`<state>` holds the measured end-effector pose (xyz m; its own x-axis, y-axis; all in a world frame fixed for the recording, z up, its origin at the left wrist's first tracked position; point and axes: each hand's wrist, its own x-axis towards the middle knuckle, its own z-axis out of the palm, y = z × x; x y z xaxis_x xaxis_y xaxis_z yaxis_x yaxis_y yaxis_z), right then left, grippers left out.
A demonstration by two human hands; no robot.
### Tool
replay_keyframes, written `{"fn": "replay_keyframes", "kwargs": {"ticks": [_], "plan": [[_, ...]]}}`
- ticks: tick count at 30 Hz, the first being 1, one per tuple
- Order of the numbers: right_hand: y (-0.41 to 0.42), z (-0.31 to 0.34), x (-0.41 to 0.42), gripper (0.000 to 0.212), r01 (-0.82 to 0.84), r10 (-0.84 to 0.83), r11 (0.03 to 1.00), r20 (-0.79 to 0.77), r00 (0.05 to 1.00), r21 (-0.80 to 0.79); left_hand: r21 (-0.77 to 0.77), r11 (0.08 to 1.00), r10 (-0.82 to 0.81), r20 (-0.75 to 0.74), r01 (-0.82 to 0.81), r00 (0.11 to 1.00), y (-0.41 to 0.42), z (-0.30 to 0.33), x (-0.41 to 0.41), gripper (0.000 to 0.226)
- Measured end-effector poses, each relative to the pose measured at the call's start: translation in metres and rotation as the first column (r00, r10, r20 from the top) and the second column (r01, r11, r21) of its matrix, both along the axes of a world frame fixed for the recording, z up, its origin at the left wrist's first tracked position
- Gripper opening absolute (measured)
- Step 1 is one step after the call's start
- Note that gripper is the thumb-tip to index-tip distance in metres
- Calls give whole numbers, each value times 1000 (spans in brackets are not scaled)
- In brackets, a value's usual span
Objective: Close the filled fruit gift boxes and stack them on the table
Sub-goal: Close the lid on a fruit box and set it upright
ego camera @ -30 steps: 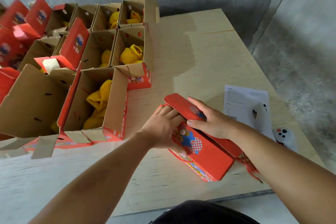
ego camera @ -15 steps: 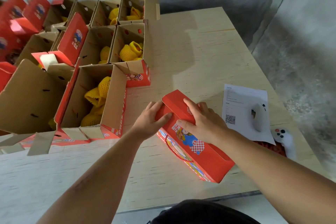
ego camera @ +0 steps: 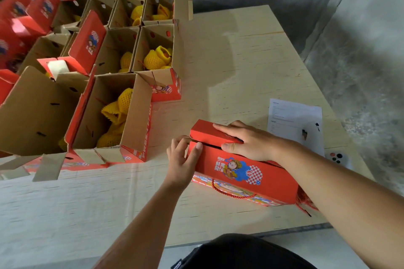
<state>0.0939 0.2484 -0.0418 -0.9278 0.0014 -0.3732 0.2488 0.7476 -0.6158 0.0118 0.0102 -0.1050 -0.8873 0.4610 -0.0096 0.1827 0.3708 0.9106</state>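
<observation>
A red gift box (ego camera: 262,179) with a cartoon print lies on the plywood table (ego camera: 229,61) in front of me, its lid (ego camera: 203,131) nearly down with a thin gap showing at the left end. My right hand (ego camera: 249,142) lies flat on the lid, thumb against the front edge. Around the box's left end my left hand (ego camera: 181,164) curls its fingers, thumb on the front face. A red rope handle (ego camera: 229,194) trails under the box. To the left stand several open boxes (ego camera: 137,116) holding fruit in yellow foam nets (ego camera: 115,111).
A printed sheet of paper (ego camera: 293,116) lies to the right of the box, with a small white device with coloured buttons (ego camera: 337,158) beside my right forearm. Grey walls border the table at the back and right. The table's near edge runs just below the box.
The lid has swung down from half raised to almost flat on the box. My right hand flattened on top of it, and my left hand slid to the box's left end.
</observation>
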Motion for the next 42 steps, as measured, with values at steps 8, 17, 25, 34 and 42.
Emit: {"fn": "replay_keyframes", "kwargs": {"ticks": [8,17,25,34,42], "plan": [[-13,-7,10,62,-33,118,944,-244,962,328,174,974,60,411,-143,909,14,18,2,20],[-20,-21,16,67,-41,232,802,-247,941,596,126,991,36,66,-44,997,6,4,3,23],[18,11,-10,71,-24,24,1000,38,999,-12,-460,842,-515,-535,281,669,-4,23,-22,107],[-8,11,19,65,13,58,935,-190,980,353,-546,787,-581,-504,286,639,-9,33,-18,100],[8,1,50,66,-41,88,928,-111,990,369,-432,870,-441,-470,237,765,-16,25,-10,91]]}}
